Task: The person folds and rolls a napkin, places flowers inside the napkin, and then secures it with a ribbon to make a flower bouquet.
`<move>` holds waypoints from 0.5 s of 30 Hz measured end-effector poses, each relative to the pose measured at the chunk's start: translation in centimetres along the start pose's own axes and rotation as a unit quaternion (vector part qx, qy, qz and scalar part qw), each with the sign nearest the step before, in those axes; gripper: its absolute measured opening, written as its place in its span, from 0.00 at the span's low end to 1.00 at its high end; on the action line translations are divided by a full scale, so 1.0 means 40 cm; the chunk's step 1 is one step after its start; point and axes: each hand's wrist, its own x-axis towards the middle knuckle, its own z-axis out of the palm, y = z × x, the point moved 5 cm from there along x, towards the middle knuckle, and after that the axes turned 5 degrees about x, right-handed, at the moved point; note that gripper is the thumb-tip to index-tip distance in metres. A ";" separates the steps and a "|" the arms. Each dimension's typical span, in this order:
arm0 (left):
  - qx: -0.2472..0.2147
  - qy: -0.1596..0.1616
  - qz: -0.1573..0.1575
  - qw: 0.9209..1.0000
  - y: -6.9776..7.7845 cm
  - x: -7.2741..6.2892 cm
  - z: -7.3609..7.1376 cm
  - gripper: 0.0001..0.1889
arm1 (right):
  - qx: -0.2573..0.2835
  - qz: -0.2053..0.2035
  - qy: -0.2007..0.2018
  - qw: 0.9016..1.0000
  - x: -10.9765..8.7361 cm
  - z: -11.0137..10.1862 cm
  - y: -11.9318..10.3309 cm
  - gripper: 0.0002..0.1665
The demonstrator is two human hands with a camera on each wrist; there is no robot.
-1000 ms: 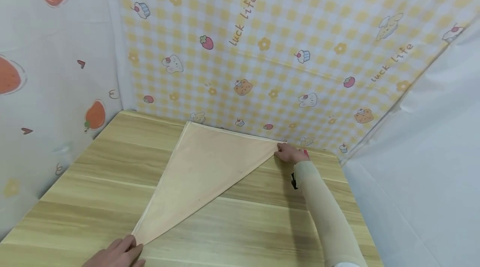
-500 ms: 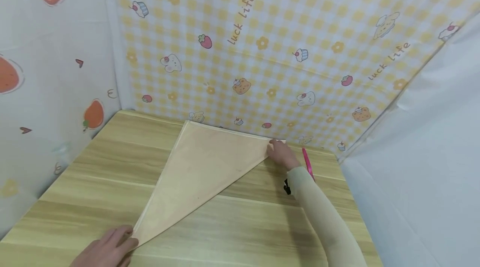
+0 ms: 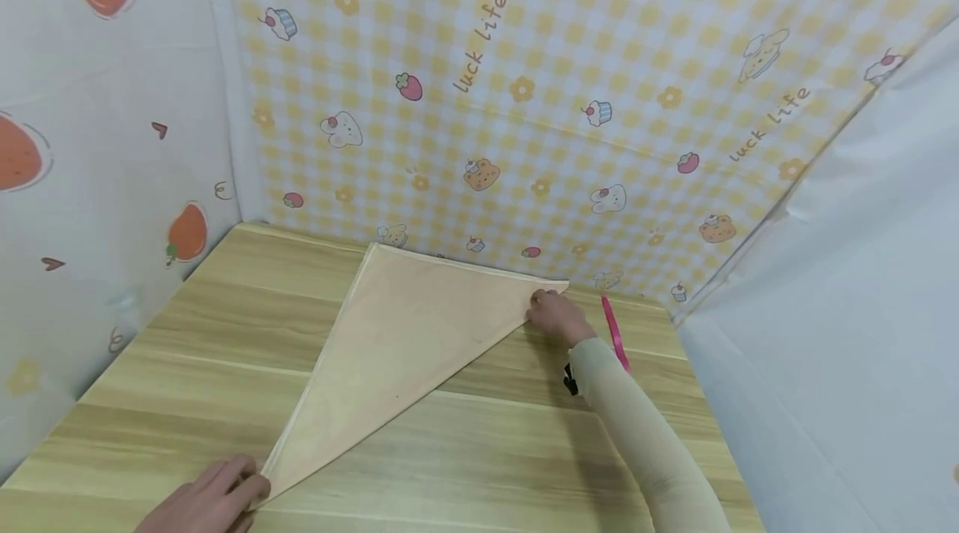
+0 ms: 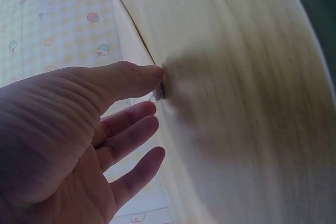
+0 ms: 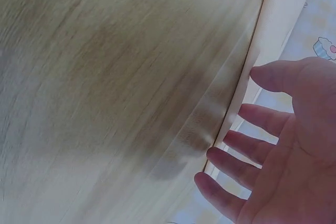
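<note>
A pale beige cloth [image 3: 408, 325], folded into a triangle, lies flat on the wooden table; its two shorter sides show stacked hemmed edges. At the near left corner my left hand [image 3: 206, 500] pinches the tip; in the left wrist view the thumb of the left hand [image 4: 79, 119] meets the corner, the index finger is hidden behind it, and the other fingers are spread. Near the far right corner my right hand [image 3: 558, 316] touches the cloth by its folded long edge. In the right wrist view the fingers of the right hand [image 5: 278, 140] are spread and loosely bent along that fold.
A thin pink object [image 3: 614, 333] lies on the table [image 3: 479, 466] beyond my right forearm. Yellow checked fabric [image 3: 479, 117] covers the wall behind the table, close to the cloth's far edge. White sheets hang at the left [image 3: 127, 125] and right [image 3: 847, 333].
My right hand has slid left along the cloth, away from its far right tip, uncovering the pink object. My left hand has shifted slightly left and down with the near corner.
</note>
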 end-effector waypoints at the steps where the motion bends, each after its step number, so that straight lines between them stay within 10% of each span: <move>1: -0.012 -0.006 -0.001 1.000 -0.003 -0.003 0.003 0.18 | 0.000 0.000 0.001 1.000 -0.001 0.001 0.000 0.31; 9: -0.045 -0.033 -0.011 0.998 -0.004 -0.006 0.006 0.17 | 0.011 0.007 -0.004 1.000 -0.008 0.008 0.003 0.34; 15: -0.029 0.030 0.014 0.999 0.004 -0.006 -0.008 0.21 | 0.015 0.012 -0.002 1.000 -0.013 0.009 0.001 0.35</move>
